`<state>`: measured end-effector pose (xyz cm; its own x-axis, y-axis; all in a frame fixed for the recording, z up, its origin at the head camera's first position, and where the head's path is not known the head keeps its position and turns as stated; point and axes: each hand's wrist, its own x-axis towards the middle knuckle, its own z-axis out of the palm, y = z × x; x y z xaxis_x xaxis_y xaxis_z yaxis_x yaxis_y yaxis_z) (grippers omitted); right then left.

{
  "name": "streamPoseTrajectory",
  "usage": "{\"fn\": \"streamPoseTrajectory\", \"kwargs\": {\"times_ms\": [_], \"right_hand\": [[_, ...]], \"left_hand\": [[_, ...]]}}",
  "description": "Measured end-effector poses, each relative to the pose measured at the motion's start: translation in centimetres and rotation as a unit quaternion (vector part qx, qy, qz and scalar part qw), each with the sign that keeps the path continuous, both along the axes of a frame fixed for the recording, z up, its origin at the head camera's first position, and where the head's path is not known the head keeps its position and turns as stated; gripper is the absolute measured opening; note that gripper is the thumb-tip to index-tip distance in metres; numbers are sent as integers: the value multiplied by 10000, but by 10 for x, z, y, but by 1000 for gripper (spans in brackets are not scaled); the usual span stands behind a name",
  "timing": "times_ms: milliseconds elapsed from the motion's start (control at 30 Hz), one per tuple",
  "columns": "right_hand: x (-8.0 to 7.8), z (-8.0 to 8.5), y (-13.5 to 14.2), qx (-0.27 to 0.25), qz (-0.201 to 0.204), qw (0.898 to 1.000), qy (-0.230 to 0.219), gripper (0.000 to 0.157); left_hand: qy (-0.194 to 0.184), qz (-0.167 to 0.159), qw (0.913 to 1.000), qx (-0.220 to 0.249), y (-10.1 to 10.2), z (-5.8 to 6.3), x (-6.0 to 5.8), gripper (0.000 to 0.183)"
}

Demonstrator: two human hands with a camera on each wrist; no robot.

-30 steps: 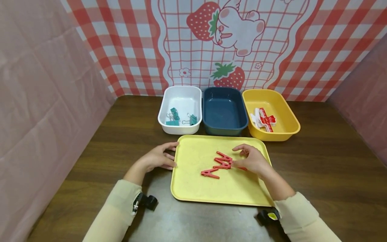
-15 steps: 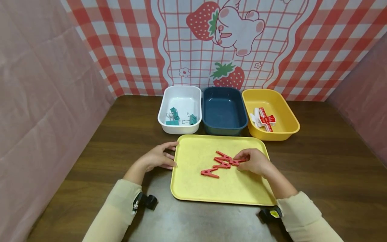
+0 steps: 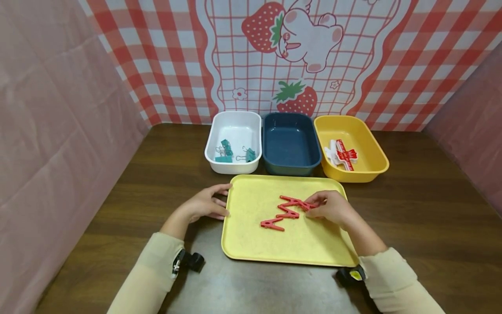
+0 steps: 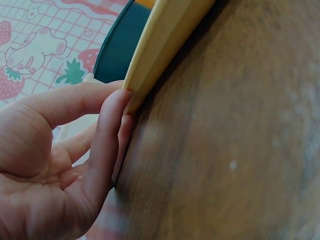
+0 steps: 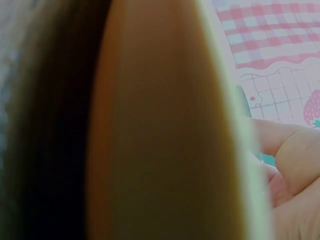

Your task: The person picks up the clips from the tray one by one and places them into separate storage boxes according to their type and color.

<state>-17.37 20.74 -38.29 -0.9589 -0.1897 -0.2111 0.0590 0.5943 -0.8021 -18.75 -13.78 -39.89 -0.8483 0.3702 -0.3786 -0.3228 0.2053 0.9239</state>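
On the yellow tray (image 3: pixel 251 240) lie several red clothespins (image 3: pixel 270 224), in a loose zigzag. My right hand (image 3: pixel 332 207) is over the tray's right half, pinching one red clothespin (image 3: pixel 307 205) between thumb and fingers. That clothespin overlaps the end of the rearmost one in the head view. My left hand (image 3: pixel 204 205) rests at the tray's left edge, fingertips (image 4: pixel 117 96) against the rim. The right wrist view is mostly filled by the tray's blurred side, with part of my right hand (image 5: pixel 300 160) at the right; the clothespin is hidden there.
Behind the tray stand a white bin (image 3: pixel 233 168) with teal binder clips (image 3: pixel 225 150), a dark blue bin (image 3: pixel 292 144) and a yellow bin (image 3: pixel 368 168). The yellow bin holds red and white clips (image 3: pixel 345 155). A checked cloth (image 3: pixel 168 65) hangs at the back.
My right hand has come down from a spread pose and taken hold of the rightmost clothespin, which is now turned and slightly farther back. The left hand and tray stay put.
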Motion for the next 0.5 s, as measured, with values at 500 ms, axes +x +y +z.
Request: {"fn": "streamPoseTrajectory", "kwargs": {"times_ms": [500], "right_hand": [[0, 7, -2, -791, -211, 9944, -669, 36]], "left_hand": [[-9, -14, 10000, -28, 0, 1, 0, 78]]}}
